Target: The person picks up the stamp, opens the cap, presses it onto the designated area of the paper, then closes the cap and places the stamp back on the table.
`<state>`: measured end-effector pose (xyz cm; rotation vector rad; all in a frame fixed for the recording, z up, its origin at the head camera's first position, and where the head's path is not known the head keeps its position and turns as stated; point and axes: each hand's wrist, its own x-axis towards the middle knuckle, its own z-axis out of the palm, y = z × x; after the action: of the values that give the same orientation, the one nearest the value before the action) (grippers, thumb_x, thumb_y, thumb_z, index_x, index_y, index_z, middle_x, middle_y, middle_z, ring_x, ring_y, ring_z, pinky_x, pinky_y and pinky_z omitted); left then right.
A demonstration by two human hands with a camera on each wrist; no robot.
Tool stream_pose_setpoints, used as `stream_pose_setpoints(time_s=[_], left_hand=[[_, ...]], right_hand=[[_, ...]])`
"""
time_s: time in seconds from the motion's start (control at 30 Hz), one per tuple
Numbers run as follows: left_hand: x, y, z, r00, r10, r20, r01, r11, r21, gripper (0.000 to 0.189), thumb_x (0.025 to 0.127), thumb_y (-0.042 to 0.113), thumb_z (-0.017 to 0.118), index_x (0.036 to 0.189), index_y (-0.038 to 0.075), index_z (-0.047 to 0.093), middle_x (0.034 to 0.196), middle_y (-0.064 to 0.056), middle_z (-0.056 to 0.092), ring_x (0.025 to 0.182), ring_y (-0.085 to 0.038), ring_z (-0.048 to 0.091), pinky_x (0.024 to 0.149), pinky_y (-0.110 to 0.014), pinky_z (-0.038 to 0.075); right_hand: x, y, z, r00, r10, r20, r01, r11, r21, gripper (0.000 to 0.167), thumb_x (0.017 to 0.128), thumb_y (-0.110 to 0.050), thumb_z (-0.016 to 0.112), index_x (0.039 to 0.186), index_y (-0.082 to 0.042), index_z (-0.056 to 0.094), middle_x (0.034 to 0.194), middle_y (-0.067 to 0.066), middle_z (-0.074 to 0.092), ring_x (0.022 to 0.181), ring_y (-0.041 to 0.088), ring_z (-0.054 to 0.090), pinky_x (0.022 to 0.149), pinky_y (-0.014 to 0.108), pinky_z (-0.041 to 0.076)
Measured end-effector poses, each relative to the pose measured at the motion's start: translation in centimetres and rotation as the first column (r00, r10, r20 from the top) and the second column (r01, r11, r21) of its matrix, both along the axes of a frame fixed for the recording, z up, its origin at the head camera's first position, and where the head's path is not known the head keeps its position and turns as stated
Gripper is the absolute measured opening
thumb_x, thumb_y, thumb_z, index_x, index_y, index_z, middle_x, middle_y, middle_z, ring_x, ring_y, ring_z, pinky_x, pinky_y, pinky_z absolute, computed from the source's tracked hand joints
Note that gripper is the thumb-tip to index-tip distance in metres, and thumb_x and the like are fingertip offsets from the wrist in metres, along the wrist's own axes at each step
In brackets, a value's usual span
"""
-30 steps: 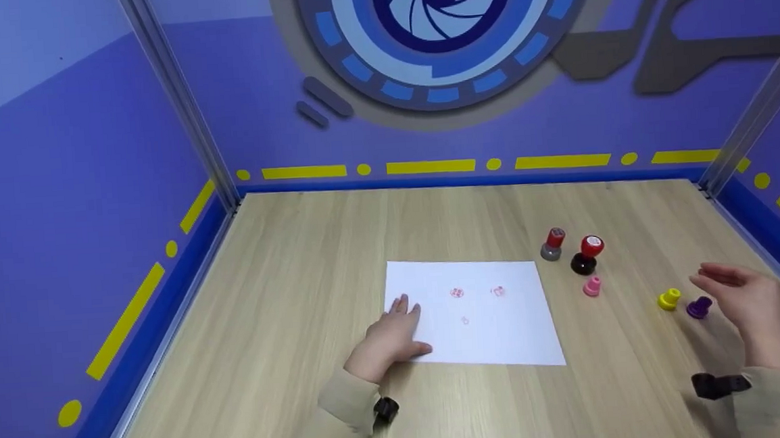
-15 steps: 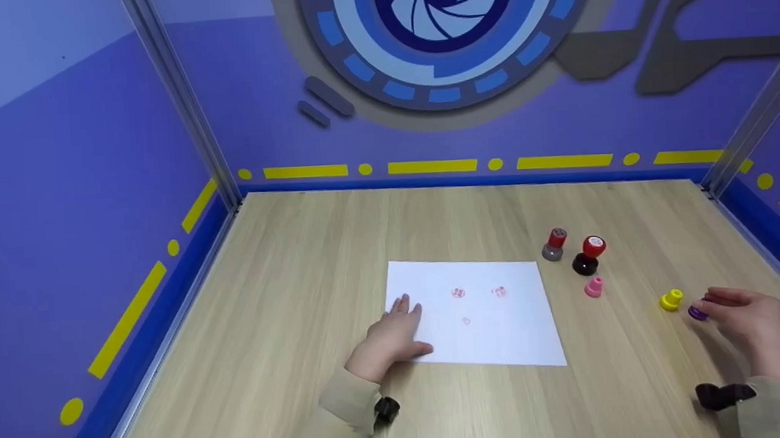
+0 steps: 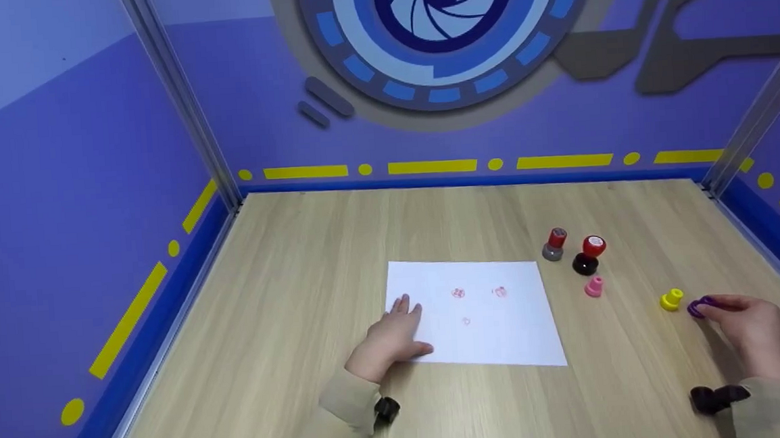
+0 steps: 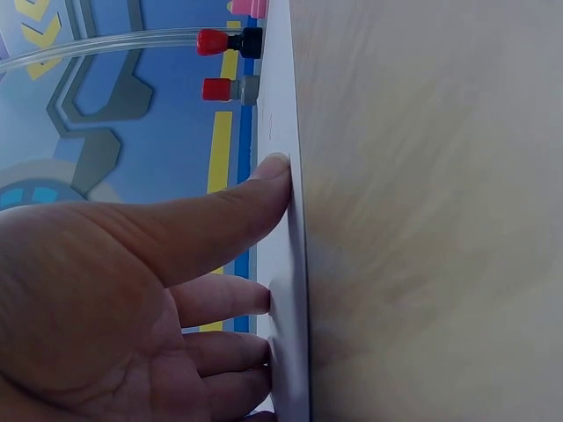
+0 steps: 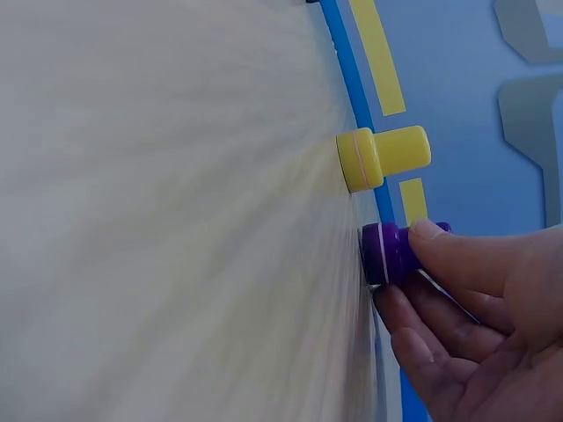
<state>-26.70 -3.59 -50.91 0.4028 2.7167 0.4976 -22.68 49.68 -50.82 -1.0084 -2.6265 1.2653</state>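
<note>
Right hand [image 3: 752, 325], lower right of head view: thumb and fingers pinch the purple stamp [image 5: 376, 255]. Left hand [image 3: 390, 337], bottom center: fingers extended, thumb spread, resting on left edge of white paper [image 3: 505, 337], gripping nothing. Paper bears three reddish marks [image 3: 458, 293]. Yellow stamp [image 3: 670, 301] upright, just left of purple one. Pink stamp [image 3: 595, 288], red-black stamp [image 3: 585, 264], red-gray stamp [image 3: 553, 251] stand near paper's upper right corner. Wood table [image 3: 286, 286] underneath.

The head view peers forward and down across the table [image 3: 286, 286] from above. Both wrist views look from low and close, turned sideways, toward the wall [image 3: 254, 105]; the left shares the paper [image 3: 505, 330] with the head's, the right the purple stamp [image 5: 380, 253].
</note>
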Motion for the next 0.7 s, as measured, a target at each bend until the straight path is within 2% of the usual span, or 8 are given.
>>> stream_pose_setpoints(time_s=[0.1, 0.2, 0.3, 0.43, 0.53, 0.63, 0.7], left_hand=[[0.0, 0.0, 0.0, 1.000, -0.002, -0.004, 0.002, 1.000, 0.004, 0.081, 0.094, 0.036, 0.076, 0.158, 0.004, 0.038, 0.171, -0.020, 0.020, 0.160, -0.032, 0.019, 0.129, -0.050, 0.026], [0.1, 0.0, 0.0, 1.000, -0.005, -0.010, 0.005, 1.000, 0.005, 0.081, 0.093, 0.036, 0.076, 0.158, 0.003, 0.038, 0.171, -0.020, 0.021, 0.160, -0.032, 0.020, 0.129, -0.049, 0.027], [0.1, -0.1, 0.0, 1.000, -0.005, -0.011, 0.005, 1.000, 0.009, 0.081, 0.093, 0.036, 0.076, 0.157, 0.003, 0.039, 0.171, -0.021, 0.021, 0.160, -0.032, 0.019, 0.129, -0.049, 0.026], [0.1, -0.1, 0.1, 1.000, -0.005, 0.003, 0.005, 1.000, 0.009, 0.081, 0.094, 0.036, 0.076, 0.158, 0.004, 0.038, 0.171, -0.020, 0.019, 0.160, -0.032, 0.019, 0.129, -0.050, 0.027], [0.1, -0.2, 0.1, 1.000, -0.005, 0.015, 0.005, 1.000, 0.005, 0.081, 0.094, 0.037, 0.075, 0.158, 0.004, 0.037, 0.171, -0.019, 0.019, 0.161, -0.031, 0.018, 0.128, -0.050, 0.028], [0.0, -0.2, 0.1, 1.000, -0.004, 0.016, 0.004, 1.000, 0.003, 0.081, 0.094, 0.036, 0.075, 0.158, 0.004, 0.037, 0.171, -0.019, 0.019, 0.161, -0.031, 0.019, 0.129, -0.050, 0.028], [0.0, -0.2, 0.1, 1.000, -0.004, 0.013, 0.004, 1.000, 0.004, 0.081, 0.094, 0.036, 0.076, 0.158, 0.004, 0.038, 0.171, -0.019, 0.019, 0.161, -0.031, 0.019, 0.129, -0.049, 0.027]], right_hand=[[0.1, 0.0, 0.2, 1.000, -0.016, -0.017, 0.017, 1.000, 0.015, 0.057, 0.104, -0.028, 0.061, 0.146, 0.008, 0.049, 0.147, 0.033, 0.049, 0.118, 0.039, 0.055, 0.070, 0.021, 0.045], [0.1, -0.1, 0.5, 0.997, -0.051, -0.050, 0.051, 0.999, 0.009, 0.057, 0.104, -0.029, 0.059, 0.147, 0.006, 0.048, 0.146, 0.031, 0.051, 0.110, 0.032, 0.058, 0.059, 0.012, 0.042], [0.0, -0.2, 0.6, 0.993, -0.089, -0.078, 0.089, 0.996, -0.004, 0.056, 0.105, -0.029, 0.057, 0.149, 0.003, 0.047, 0.147, 0.029, 0.050, 0.104, 0.028, 0.058, 0.054, 0.008, 0.043], [0.0, -0.2, 0.9, 0.989, -0.107, -0.103, 0.109, 0.994, 0.013, 0.056, 0.104, -0.033, 0.058, 0.149, 0.000, 0.048, 0.146, 0.026, 0.052, 0.099, 0.020, 0.059, 0.055, 0.007, 0.043], [0.0, -0.2, 1.1, 0.987, -0.114, -0.112, 0.119, 0.992, 0.038, 0.057, 0.103, -0.036, 0.060, 0.149, -0.003, 0.050, 0.147, 0.024, 0.053, 0.097, 0.016, 0.059, 0.063, 0.010, 0.046], [-0.1, -0.4, 1.5, 0.986, -0.132, -0.107, 0.136, 0.990, 0.032, 0.056, 0.104, -0.037, 0.059, 0.150, -0.007, 0.050, 0.149, 0.021, 0.053, 0.104, 0.020, 0.059, 0.085, 0.023, 0.057], [-0.2, -0.6, 1.8, 0.984, -0.140, -0.106, 0.144, 0.989, 0.026, 0.056, 0.104, -0.038, 0.059, 0.152, -0.011, 0.050, 0.147, 0.018, 0.054, 0.108, 0.021, 0.059, 0.103, 0.036, 0.056]])
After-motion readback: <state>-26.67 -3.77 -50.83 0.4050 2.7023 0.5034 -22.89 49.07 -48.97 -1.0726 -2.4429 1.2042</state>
